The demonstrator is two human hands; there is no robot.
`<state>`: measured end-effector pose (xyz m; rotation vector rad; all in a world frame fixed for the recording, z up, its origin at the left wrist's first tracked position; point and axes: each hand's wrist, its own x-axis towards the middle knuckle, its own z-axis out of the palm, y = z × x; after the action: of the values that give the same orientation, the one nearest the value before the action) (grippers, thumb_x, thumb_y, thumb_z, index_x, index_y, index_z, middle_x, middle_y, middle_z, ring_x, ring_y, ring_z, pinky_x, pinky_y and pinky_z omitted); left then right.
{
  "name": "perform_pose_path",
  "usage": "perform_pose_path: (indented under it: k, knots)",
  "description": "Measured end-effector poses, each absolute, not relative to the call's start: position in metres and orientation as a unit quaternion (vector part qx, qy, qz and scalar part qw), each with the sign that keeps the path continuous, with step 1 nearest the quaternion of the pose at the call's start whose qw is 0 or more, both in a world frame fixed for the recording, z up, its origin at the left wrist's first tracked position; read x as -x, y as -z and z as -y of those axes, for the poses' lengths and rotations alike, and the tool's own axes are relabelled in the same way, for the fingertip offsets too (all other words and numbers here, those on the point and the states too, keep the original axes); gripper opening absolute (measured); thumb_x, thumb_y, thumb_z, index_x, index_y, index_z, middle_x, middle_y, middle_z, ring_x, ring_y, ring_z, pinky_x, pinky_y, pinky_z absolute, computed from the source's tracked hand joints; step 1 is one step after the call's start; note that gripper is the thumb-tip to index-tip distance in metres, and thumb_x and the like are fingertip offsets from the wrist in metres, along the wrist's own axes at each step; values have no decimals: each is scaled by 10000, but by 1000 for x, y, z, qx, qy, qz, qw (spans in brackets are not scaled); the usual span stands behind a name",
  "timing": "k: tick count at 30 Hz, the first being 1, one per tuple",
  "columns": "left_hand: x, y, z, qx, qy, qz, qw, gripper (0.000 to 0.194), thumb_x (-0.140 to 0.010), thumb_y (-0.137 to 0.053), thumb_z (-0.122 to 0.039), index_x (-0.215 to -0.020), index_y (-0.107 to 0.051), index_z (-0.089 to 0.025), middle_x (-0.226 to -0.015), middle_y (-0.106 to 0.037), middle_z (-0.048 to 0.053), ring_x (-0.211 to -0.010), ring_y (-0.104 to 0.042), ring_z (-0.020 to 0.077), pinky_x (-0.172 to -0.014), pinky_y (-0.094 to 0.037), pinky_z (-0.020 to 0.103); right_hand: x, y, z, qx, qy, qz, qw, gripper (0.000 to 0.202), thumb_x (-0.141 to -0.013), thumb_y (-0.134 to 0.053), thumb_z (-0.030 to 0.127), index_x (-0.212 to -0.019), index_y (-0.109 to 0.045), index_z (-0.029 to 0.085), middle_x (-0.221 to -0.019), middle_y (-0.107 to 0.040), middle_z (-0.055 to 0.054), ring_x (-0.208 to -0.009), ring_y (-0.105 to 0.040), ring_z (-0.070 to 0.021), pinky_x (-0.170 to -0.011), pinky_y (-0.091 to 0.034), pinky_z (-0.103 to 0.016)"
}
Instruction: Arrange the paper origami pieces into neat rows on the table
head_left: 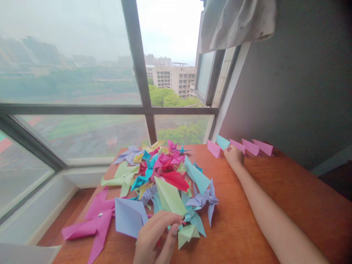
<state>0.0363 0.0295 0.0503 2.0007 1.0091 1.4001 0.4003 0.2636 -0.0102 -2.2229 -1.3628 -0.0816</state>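
Observation:
My right hand [234,156] reaches to the far right of the table, its fingers closed at the lower end of a light blue folded paper [222,142]. That paper stands in a row with several pink folded papers [250,147]. Near the front edge my left hand [157,236] is loosely curled, with a gap between thumb and forefinger and nothing visible in it. It is over the near side of a pile of origami, close to a lavender folded paper [130,217], a pale green folded paper [171,196] and a small green folded piece [188,234].
A magenta paper pinwheel [96,220] and a pale green pinwheel [122,178] lie left of the pile. A lavender paper crane [203,200] is at its right. The wooden table [233,227] stands against windows [71,51] and a grey wall [297,91]. Cloth [239,24] hangs above.

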Motion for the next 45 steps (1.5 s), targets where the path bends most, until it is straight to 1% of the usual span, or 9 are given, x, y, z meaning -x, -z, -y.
perform_pose_path:
  k: [10,16,21,25,29,33,38,41,45]
  knots:
    - [-41,-49,-28,-712,-537,-382,243,138,-927,-548,-202,-949,-684,-212,-792,-718,63,-713,-672,180,-657,-547,242,-404,18,-259,818,-8,516,253,207,-760,-600,327,-855,-729,196,-826,-737,-82,-781,-659,-221,-654,-432,-272]
    - [-37,-51,-29,-737,-513,-365,246,154,-897,-567,-135,-974,-678,-210,-835,-730,65,-737,-689,180,-666,-558,235,-416,0,-224,807,-23,516,288,290,-832,-503,321,-986,-710,188,-903,-752,-81,-851,-678,-228,-714,-447,-288]
    - [-33,-53,-32,-737,-510,-391,211,161,-905,-550,-144,-967,-683,-211,-820,-737,56,-721,-698,176,-640,-560,227,-388,-11,-186,749,-107,552,351,290,-832,-508,385,-936,-699,194,-765,-739,-52,-775,-685,-224,-716,-461,-307]
    - [-26,-54,-33,-744,-505,-408,158,177,-898,-557,-134,-1000,-673,-218,-862,-732,41,-774,-703,166,-678,-562,218,-343,-17,-154,644,-191,629,392,281,-836,-522,399,-911,-700,194,-791,-735,-44,-767,-679,-211,-712,-490,-303]
    - [-12,-52,-32,-755,-462,-461,58,178,-883,-590,-177,-1022,-691,-222,-975,-736,59,-885,-706,197,-772,-568,263,-303,-29,-125,579,-213,688,382,254,-874,-521,366,-888,-710,198,-821,-726,-40,-701,-646,-185,-642,-484,-283]
    - [5,-49,-26,-757,-437,-486,-17,175,-884,-583,-193,-1007,-705,-215,-980,-739,62,-904,-705,203,-815,-560,279,-284,-36,-114,546,-158,726,386,192,-872,-534,292,-902,-704,209,-879,-716,-51,-737,-627,-186,-702,-485,-302]
    - [15,-49,-15,-757,-438,-484,-22,177,-884,-571,-183,-996,-706,-205,-971,-741,58,-891,-711,179,-801,-560,235,-284,-29,-129,586,-96,720,359,191,-858,-556,302,-961,-684,205,-971,-704,-78,-937,-630,-233,-834,-474,-348]
    - [12,-46,-11,-758,-443,-478,-16,174,-870,-584,-175,-989,-707,-208,-958,-746,52,-873,-717,178,-785,-567,229,-286,-20,-141,628,-138,699,312,254,-835,-593,340,-1038,-680,214,-939,-718,-66,-873,-653,-220,-771,-483,-320]
    - [4,-40,-10,-760,-455,-465,14,178,-879,-573,-176,-993,-704,-215,-957,-743,49,-866,-718,173,-771,-576,229,-280,-17,-149,632,-199,686,301,243,-778,-585,223,-988,-706,215,-849,-732,-31,-787,-663,-187,-725,-487,-282]
